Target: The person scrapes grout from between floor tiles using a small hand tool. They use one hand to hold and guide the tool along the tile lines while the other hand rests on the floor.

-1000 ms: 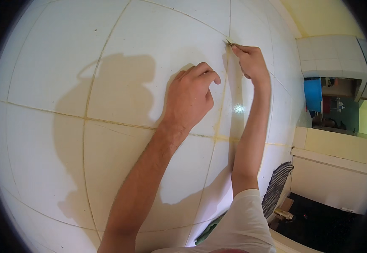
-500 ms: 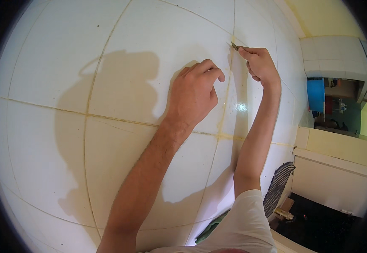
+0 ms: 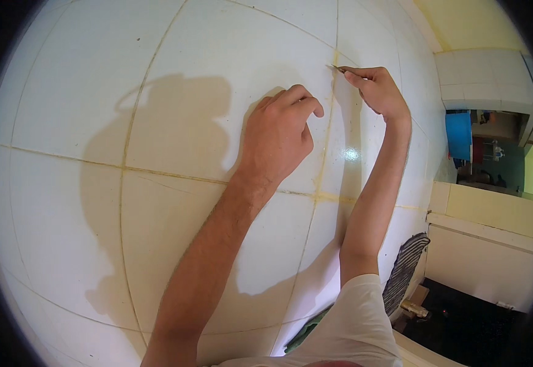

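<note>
My right hand (image 3: 376,95) is closed around a small, thin, pointed blade-like tool (image 3: 338,69), pinched between thumb and fingers. Its tip points left, by the yellowed grout line (image 3: 326,144) between the white floor tiles (image 3: 181,137). Most of the tool is hidden in the fingers, so its exact kind cannot be made out. My left hand (image 3: 279,128) rests on the tile left of that line, its fingers curled in a loose fist and the index finger hooked forward. Nothing shows in it, though its palm side faces away.
A dark striped mat (image 3: 406,269) lies right of my right elbow. Beyond, a pale wall ledge (image 3: 490,235) borders a dark recess (image 3: 468,324) with a gold-coloured object (image 3: 414,309) at its edge. A blue tub (image 3: 459,136) stands in the opening at right. Green cloth (image 3: 306,333) shows below.
My right hand has shifted slightly and turned the tool, whose broad greenish face now appears as a thin edge. The left hand stays nearly in place.
</note>
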`<state>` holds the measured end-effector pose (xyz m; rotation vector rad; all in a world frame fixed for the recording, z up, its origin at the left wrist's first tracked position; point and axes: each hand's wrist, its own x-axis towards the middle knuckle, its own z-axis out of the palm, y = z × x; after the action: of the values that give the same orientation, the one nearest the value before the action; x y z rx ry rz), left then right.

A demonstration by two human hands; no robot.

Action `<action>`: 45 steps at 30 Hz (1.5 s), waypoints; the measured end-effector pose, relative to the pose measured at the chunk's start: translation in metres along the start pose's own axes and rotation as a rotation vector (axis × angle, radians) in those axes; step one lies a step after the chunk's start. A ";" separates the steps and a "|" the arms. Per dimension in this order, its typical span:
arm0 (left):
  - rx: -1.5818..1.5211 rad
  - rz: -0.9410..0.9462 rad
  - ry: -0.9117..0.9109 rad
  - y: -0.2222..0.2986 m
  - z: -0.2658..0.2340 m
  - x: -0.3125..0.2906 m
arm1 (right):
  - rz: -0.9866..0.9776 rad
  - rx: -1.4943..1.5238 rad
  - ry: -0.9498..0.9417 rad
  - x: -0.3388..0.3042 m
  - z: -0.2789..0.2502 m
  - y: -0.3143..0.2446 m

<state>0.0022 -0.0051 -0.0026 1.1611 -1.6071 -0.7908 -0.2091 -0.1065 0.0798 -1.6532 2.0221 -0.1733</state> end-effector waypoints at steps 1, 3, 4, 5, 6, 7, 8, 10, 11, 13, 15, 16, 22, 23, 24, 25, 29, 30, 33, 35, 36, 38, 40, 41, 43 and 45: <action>-0.002 0.000 -0.004 0.001 0.000 0.000 | -0.014 0.001 0.025 0.004 0.002 0.004; -0.006 0.025 0.023 0.001 0.001 0.001 | -0.097 0.037 0.127 0.022 0.014 0.021; -0.020 0.044 0.034 0.004 0.005 0.003 | -0.160 0.063 0.213 0.036 0.021 0.039; -0.027 0.039 0.027 0.005 0.006 0.004 | -0.227 0.096 0.292 0.045 0.027 0.047; -0.024 0.027 0.022 0.004 0.004 0.003 | -0.063 0.071 0.226 0.037 0.028 0.031; -0.024 0.016 0.017 0.003 0.003 0.002 | -0.079 0.101 0.198 0.038 0.029 0.032; -0.016 0.019 0.018 0.002 0.002 0.002 | -0.095 0.130 0.172 0.038 0.029 0.034; -0.012 0.025 0.023 0.001 0.002 0.001 | -0.114 0.130 0.132 0.032 0.024 0.034; -0.014 0.025 0.025 0.001 0.003 0.001 | -0.120 0.106 0.118 0.028 0.019 0.035; -0.013 0.025 0.029 0.001 0.003 0.001 | -0.128 0.054 0.059 0.018 0.009 0.028; -0.020 0.025 0.032 0.002 0.003 0.001 | -0.129 -0.005 -0.030 0.008 -0.003 0.022; -0.023 0.024 0.034 0.002 0.002 0.001 | -0.101 -0.036 -0.088 0.003 -0.009 0.019; -0.011 0.027 0.031 0.001 0.001 0.002 | -0.013 -0.166 -0.147 -0.011 -0.017 0.008; -0.008 0.021 0.028 0.001 0.001 0.001 | -0.019 -0.166 -0.116 -0.009 -0.015 0.011; -0.009 0.017 0.025 0.002 0.001 0.002 | -0.023 -0.169 -0.083 -0.009 -0.016 0.011; -0.009 0.012 0.022 0.003 0.001 0.002 | -0.004 -0.216 -0.045 -0.008 -0.016 0.011; -0.011 0.023 0.026 0.002 0.001 0.002 | -0.041 -0.314 0.113 -0.006 -0.014 0.017; -0.009 0.031 0.032 0.002 0.001 0.002 | -0.077 -0.315 0.154 -0.006 -0.011 0.019; -0.006 0.026 0.030 0.002 0.000 0.002 | -0.163 -0.230 0.183 0.005 0.000 0.021; -0.021 0.029 0.028 0.005 0.002 0.004 | -0.241 -0.184 0.222 0.017 0.002 0.036; -0.018 0.028 0.029 0.004 0.001 0.003 | -0.284 -0.152 0.234 0.019 0.007 0.034; -0.013 0.023 0.027 0.002 -0.001 0.002 | -0.224 -0.242 0.224 0.020 0.009 0.031; -0.023 0.019 0.022 0.003 0.002 0.002 | -0.217 -0.339 0.256 0.018 0.010 0.030; -0.019 0.019 0.017 0.003 0.003 0.002 | -0.242 -0.385 0.291 0.018 0.012 0.033; -0.007 0.020 0.010 0.002 0.002 0.002 | -0.208 -0.398 0.312 0.015 0.014 0.026; -0.007 0.031 0.036 0.000 0.004 0.002 | -0.086 -0.336 0.283 0.009 0.012 0.016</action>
<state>-0.0021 -0.0070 -0.0035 1.1368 -1.5879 -0.7516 -0.2188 -0.1086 0.0598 -2.0201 2.2885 -0.1064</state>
